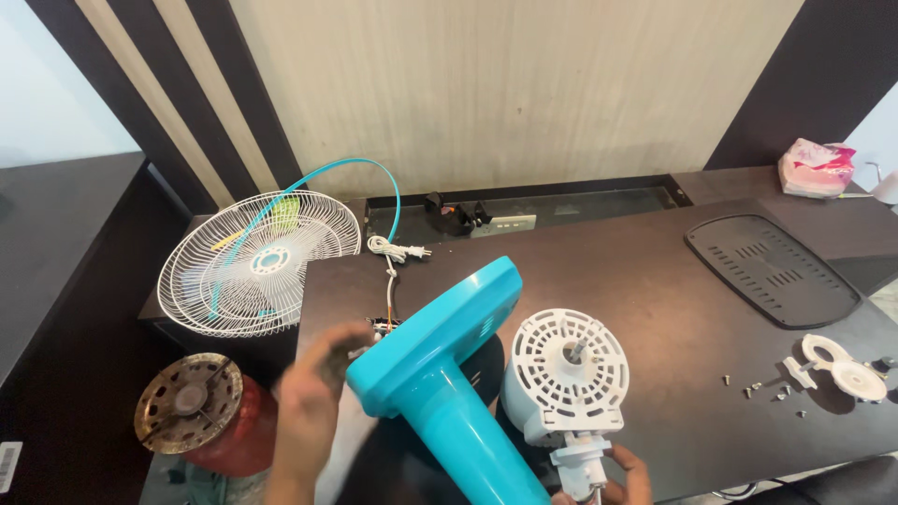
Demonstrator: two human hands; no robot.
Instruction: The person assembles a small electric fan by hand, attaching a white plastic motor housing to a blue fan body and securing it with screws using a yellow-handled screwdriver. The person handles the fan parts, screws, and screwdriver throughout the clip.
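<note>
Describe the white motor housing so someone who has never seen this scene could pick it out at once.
Start at the dark desk filling the middle of the view. At its near edge, right of the turquoise fan stand, sits the white motor housing, steadied from below by the right hand. Unlike the wire fan guard at left, it is small, solid plastic, with a slotted round face and a central shaft.

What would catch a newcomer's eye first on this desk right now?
The bright turquoise fan stand fills the lower middle, with the left hand at its base. Right beside it, the white motor housing sits above the right hand at the bottom edge. At far left, white wire fan guards lean off the dark desk.
</note>
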